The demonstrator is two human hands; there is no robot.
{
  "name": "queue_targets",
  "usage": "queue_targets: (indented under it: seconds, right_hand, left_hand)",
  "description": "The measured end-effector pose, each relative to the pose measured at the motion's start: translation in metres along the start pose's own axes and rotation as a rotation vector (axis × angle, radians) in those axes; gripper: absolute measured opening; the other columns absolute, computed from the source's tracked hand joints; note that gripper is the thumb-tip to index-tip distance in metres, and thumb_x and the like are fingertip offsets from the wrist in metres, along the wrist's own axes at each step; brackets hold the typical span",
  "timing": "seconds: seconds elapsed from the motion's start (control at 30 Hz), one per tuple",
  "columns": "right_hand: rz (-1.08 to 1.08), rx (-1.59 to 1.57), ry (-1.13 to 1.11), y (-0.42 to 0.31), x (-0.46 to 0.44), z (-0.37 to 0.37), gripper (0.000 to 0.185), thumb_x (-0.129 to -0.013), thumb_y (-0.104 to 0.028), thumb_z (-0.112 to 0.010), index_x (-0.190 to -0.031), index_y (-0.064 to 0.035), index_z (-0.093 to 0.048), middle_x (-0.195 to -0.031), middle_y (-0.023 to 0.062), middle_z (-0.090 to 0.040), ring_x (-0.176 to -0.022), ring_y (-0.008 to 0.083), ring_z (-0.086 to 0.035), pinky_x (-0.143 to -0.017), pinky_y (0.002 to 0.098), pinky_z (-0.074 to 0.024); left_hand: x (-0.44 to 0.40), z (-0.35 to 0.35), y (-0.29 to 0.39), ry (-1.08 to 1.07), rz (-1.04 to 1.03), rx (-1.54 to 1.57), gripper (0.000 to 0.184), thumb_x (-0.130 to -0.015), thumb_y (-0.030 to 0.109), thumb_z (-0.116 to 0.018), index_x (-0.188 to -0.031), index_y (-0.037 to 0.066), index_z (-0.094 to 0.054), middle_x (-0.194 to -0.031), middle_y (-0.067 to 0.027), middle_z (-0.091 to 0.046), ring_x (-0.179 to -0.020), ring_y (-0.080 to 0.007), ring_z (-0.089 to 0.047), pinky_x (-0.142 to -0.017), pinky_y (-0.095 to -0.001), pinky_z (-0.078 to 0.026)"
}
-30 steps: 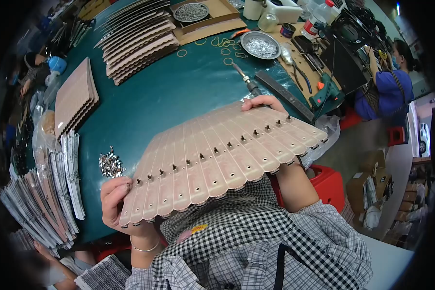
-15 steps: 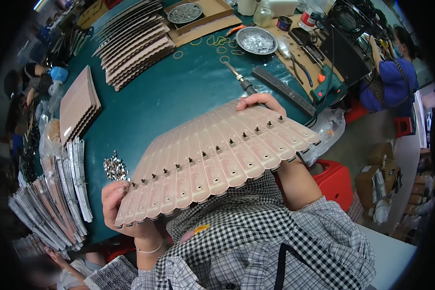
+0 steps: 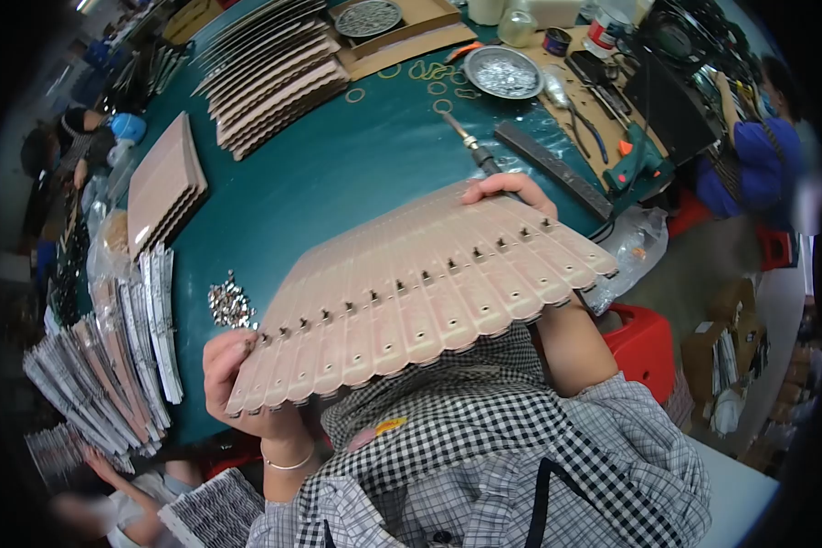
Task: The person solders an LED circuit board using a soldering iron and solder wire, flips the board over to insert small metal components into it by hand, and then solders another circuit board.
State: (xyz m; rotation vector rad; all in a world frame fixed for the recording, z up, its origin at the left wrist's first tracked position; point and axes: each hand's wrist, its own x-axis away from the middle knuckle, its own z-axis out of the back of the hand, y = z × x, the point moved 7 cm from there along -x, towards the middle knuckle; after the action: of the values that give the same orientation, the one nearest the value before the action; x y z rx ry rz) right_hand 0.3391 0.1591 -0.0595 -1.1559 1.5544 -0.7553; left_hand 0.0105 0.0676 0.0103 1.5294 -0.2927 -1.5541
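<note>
A wide pinkish-beige panel (image 3: 402,301) of narrow joined strips with scalloped ends is held tilted above my lap. Small dark metal pins or clips stand in a row across it, and a line of small holes runs nearer the scalloped edge. My left hand (image 3: 230,370) grips its left end, thumb on top and fingers underneath. At the far right edge, my right hand (image 3: 516,189) is closed round the panel, its fingers on top and its thumb out of sight. A small heap of shiny metal pieces (image 3: 232,303) lies on the table beyond my left hand.
On the green table (image 3: 274,205) lie stacked panels (image 3: 279,78), a smaller stack (image 3: 166,183) and bundled strips (image 3: 158,320). A soldering-iron-like tool (image 3: 470,146), dark bar (image 3: 553,169), metal dish (image 3: 502,73), pliers (image 3: 586,128) and glue gun (image 3: 635,160) lie beyond. Other people sit around.
The camera view has shifted slightly, so the table things appear further right and higher. Both hands keep the same hold on the panel, which shows little other movement.
</note>
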Motion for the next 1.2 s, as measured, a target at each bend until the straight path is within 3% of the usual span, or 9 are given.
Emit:
queue_targets:
  seconds: [0.2,0.43,0.57,0.63,0.7,0.8,0.87,1.0,1.2]
  right_hand:
    - [0.038,-0.001,-0.02,-0.001,0.001,-0.002,0.031,-0.086,-0.017,-0.067,-0.112,-0.0012,-0.059,-0.104,0.0132,-0.065,-0.095,0.0171,-0.061,-0.085,0.0316,-0.0514]
    - [0.018,-0.053,0.007,-0.002,0.003,0.001,0.032,-0.086,-0.02,-0.067,-0.111,-0.0013,-0.059,-0.102,0.0114,-0.065,-0.096,0.016,-0.06,-0.087,0.0301,-0.0498]
    - [-0.069,0.378,-0.103,-0.007,-0.007,0.027,0.028,-0.086,-0.013,-0.065,-0.111,-0.0002,-0.062,-0.104,0.0092,-0.067,-0.098,0.0146,-0.062,-0.091,0.0271,-0.0468]
    - [-0.248,0.374,0.011,-0.011,-0.011,0.046,0.028,-0.091,-0.013,-0.063,-0.115,-0.0001,-0.062,-0.1,0.0095,-0.068,-0.093,0.0136,-0.062,-0.086,0.027,-0.0483]
    - [-0.207,0.242,0.254,-0.004,-0.025,0.081,0.031,-0.101,-0.025,-0.052,-0.12,-0.002,-0.061,-0.09,0.0047,-0.065,-0.081,0.0113,-0.061,-0.072,0.0261,-0.0505]
    - [-0.173,0.082,0.389,-0.004,-0.058,0.108,0.034,-0.102,-0.03,-0.049,-0.121,-0.0034,-0.058,-0.079,0.0002,-0.058,-0.072,0.0093,-0.055,-0.067,0.0257,-0.0487]
    - [-0.196,-0.108,0.493,0.018,-0.079,0.128,0.034,-0.103,-0.032,-0.047,-0.118,-0.004,-0.057,-0.072,-0.0017,-0.05,-0.065,0.0089,-0.049,-0.062,0.0261,-0.0463]
    - [-0.31,-0.377,0.677,0.062,-0.108,0.14,0.022,-0.092,-0.016,-0.065,-0.107,-0.0027,-0.057,-0.085,0.0051,-0.061,-0.07,0.0163,-0.058,-0.063,0.0321,-0.0496]
    - [-0.343,-0.408,0.638,0.051,-0.089,0.112,0.024,-0.093,-0.011,-0.061,-0.113,0.0018,-0.058,-0.1,0.0103,-0.062,-0.079,0.0173,-0.059,-0.069,0.0294,-0.0502]
  left_hand:
    - [0.0,-0.002,0.003,0.02,0.02,0.037,0.033,-0.08,0.021,-0.073,-0.097,-0.004,-0.06,-0.092,-0.0165,-0.062,-0.087,-0.025,-0.059,-0.078,-0.0333,-0.048]
    - [0.003,-0.001,0.001,0.016,0.027,0.032,0.038,-0.081,0.028,-0.074,-0.098,-0.003,-0.059,-0.093,-0.0163,-0.061,-0.086,-0.0245,-0.059,-0.077,-0.0331,-0.048]
    - [0.001,-0.002,0.005,-0.017,-0.012,0.042,0.042,-0.082,0.033,-0.073,-0.098,-0.003,-0.058,-0.091,-0.0143,-0.06,-0.083,-0.0226,-0.057,-0.075,-0.0322,-0.046]
    - [0.003,-0.002,0.003,-0.011,0.021,0.002,0.044,-0.083,0.037,-0.072,-0.097,-0.002,-0.058,-0.09,-0.0131,-0.059,-0.083,-0.0219,-0.056,-0.075,-0.0323,-0.046]
    - [0.005,-0.001,0.0,-0.003,0.033,-0.001,0.043,-0.083,0.036,-0.072,-0.097,-0.002,-0.057,-0.091,-0.0125,-0.059,-0.084,-0.0217,-0.056,-0.076,-0.0321,-0.046]
    - [0.004,-0.002,-0.001,0.016,0.062,0.047,0.041,-0.082,0.033,-0.073,-0.096,-0.002,-0.057,-0.091,-0.0123,-0.058,-0.084,-0.0216,-0.057,-0.077,-0.0321,-0.046]
    - [0.002,-0.005,0.006,0.008,0.019,0.105,0.024,-0.081,0.012,-0.073,-0.095,0.0,-0.058,-0.092,-0.014,-0.06,-0.082,-0.0204,-0.059,-0.073,-0.0292,-0.049]
    - [0.009,-0.003,0.007,0.018,0.043,0.084,0.025,-0.08,0.01,-0.074,-0.095,0.0,-0.058,-0.092,-0.0141,-0.061,-0.081,-0.0199,-0.06,-0.072,-0.0291,-0.05]
    - [0.014,-0.003,0.009,-0.028,0.109,0.031,0.025,-0.082,0.016,-0.073,-0.094,0.0,-0.058,-0.092,-0.0124,-0.059,-0.084,-0.0199,-0.058,-0.074,-0.0292,-0.048]
